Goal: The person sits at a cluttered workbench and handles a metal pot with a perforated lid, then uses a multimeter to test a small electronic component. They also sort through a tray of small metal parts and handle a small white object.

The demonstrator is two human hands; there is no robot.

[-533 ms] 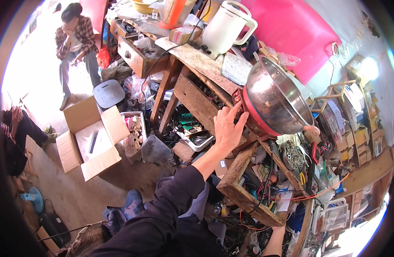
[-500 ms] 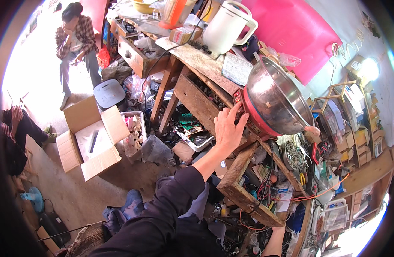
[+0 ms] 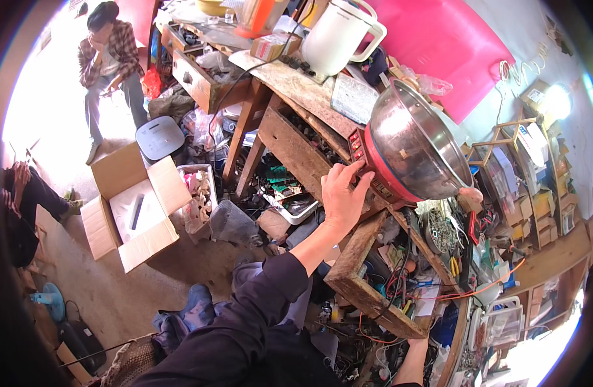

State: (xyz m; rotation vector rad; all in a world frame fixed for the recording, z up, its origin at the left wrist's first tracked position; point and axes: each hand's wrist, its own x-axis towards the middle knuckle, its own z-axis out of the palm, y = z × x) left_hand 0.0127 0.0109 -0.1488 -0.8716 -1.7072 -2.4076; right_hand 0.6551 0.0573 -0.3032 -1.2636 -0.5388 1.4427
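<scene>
- The red base (image 3: 376, 159) of the steel bowl (image 3: 409, 145) is touched by the left hand (image 3: 341, 198), forefinger and thumb parted.
- At near right, the right hand is hidden; its fingers cannot be told.

Smooth, glossy metal bowl (image 3: 412, 143), rough, matt wooden frame (image 3: 374, 306)

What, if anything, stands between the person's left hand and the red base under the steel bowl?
Nothing visible. The left hand is right at the near side of the red base. The steel bowl lies beyond the base, and the wooden frame is below the hand in the picture, not between them.
</scene>
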